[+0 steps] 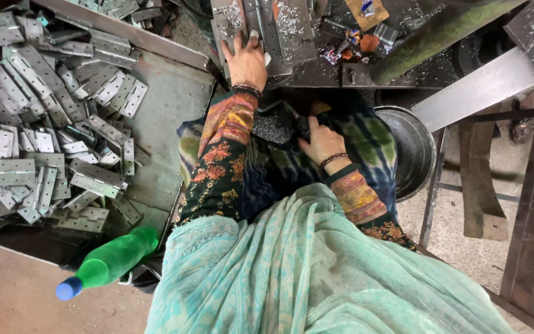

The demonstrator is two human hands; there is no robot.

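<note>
Clearly plenty remains: a big pile of metal hinges (44, 130) fills the left of the frame. At top centre the left hand (246, 60) lies flat, fingers spread and unclenched, pressing a hinge plate (261, 28) on the machine bed (316, 68) (strewn with shavings). The right hand (321, 141), mid-frame in the lap, curls loosely against dark cloth; whether it grips anything I cannot tell.

Floral sleeves, beaded bracelets, teal scarf (316, 272)
</note>
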